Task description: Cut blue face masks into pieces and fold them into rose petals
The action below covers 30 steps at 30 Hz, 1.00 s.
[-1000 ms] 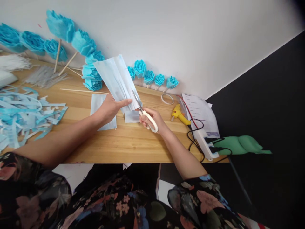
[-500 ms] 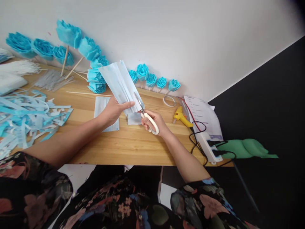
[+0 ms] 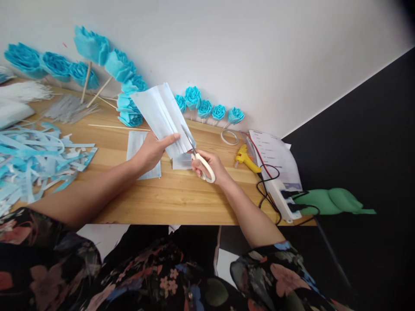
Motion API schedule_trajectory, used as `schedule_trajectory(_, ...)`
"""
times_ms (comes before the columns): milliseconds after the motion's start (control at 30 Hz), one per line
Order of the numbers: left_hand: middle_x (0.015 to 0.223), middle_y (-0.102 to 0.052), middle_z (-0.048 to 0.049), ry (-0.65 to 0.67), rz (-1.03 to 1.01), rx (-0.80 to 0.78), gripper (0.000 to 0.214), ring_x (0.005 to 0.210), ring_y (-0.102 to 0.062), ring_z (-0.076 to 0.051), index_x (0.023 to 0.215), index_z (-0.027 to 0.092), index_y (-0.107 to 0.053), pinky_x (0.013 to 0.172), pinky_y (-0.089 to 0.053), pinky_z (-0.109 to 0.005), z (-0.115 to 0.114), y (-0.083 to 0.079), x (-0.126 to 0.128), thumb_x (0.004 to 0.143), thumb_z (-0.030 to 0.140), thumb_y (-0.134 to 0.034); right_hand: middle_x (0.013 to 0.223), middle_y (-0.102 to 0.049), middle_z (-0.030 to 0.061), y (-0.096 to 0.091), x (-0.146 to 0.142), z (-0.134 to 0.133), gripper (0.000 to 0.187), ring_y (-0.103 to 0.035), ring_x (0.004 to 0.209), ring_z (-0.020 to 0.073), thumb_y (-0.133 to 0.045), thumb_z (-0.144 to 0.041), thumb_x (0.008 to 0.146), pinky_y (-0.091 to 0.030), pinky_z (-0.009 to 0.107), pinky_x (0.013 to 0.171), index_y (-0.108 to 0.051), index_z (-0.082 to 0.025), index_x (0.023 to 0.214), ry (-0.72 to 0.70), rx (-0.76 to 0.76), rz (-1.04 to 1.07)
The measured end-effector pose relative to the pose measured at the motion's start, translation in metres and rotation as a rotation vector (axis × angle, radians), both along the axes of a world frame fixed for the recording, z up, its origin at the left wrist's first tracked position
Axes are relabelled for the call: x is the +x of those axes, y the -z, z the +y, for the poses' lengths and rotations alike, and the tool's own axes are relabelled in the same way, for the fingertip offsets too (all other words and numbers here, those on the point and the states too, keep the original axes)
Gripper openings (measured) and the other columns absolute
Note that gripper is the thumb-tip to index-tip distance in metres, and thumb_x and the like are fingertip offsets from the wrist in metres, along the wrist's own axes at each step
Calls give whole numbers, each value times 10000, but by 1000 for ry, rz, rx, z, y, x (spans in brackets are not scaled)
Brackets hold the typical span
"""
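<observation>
My left hand [image 3: 151, 152] pinches a pale blue pleated face mask [image 3: 162, 114] between thumb and fingers, holding it up above the table. White-handled scissors [image 3: 205, 167] are in my right hand [image 3: 212, 166], fingers through the loops. Their blades lie along the mask's right edge, near its lower corner. Below my left hand, another flat mask piece [image 3: 151, 172] lies on the wood, partly covered by the hand. A smaller pale piece [image 3: 182, 162] rests beneath the held mask.
Blue paper-like flowers [image 3: 119, 65] on sticks line the wall, smaller ones [image 3: 205, 109] further right. Cut strips [image 3: 42, 155] pile up at left. A tape roll [image 3: 229, 137], yellow glue gun [image 3: 247, 159], cables and a white power strip [image 3: 283, 203] occupy the right side.
My left thumb has slid slightly left on the mask. The scissors stay at the mask's right edge, and the whole view has shifted a little.
</observation>
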<state>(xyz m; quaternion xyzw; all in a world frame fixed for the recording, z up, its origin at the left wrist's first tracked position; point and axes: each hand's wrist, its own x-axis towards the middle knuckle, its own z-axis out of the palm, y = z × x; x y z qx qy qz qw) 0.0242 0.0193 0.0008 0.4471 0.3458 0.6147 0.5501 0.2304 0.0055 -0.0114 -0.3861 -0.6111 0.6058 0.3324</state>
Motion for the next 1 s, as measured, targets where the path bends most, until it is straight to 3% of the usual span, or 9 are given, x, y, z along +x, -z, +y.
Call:
schedule_trajectory(200,1123,-741,-93,-49,-77,40,625,1133,-674,-327,1211,187,-639,968,-559,-440,3,-6,-2,675,382,-894,654,-572,-49,1,0,0,596,-461,464,41,-765,-513,766,-378,180,413,-669,-143,1224,-15,4,-22)
schedule_trajectory(333,1099,-745,-86,-58,-70,-13,618,1110,-679,-319,1169,180,-649,950,-564,-432,5,-4,-4,628,317,-914,668,-563,-48,0,0,0,569,-469,478,49,-743,-517,784,-384,184,417,-659,-144,1205,-49,40,-30)
schedule_trajectory(733,1154,-739,-112,-77,28,18,533,1129,-674,-332,1088,154,-668,1005,-531,-479,-2,-5,-2,649,347,-898,737,-568,-26,-11,1,-2,640,-483,551,67,-729,-616,781,-395,196,463,-628,-162,1222,-86,79,-49)
schedule_trajectory(1000,1088,-753,-118,-29,68,-37,529,1013,-695,-320,1048,146,-701,906,-560,-471,-1,1,0,615,364,-914,730,-573,-26,-12,0,-3,655,-494,559,69,-755,-635,755,-405,190,466,-633,-157,1186,-79,63,-14)
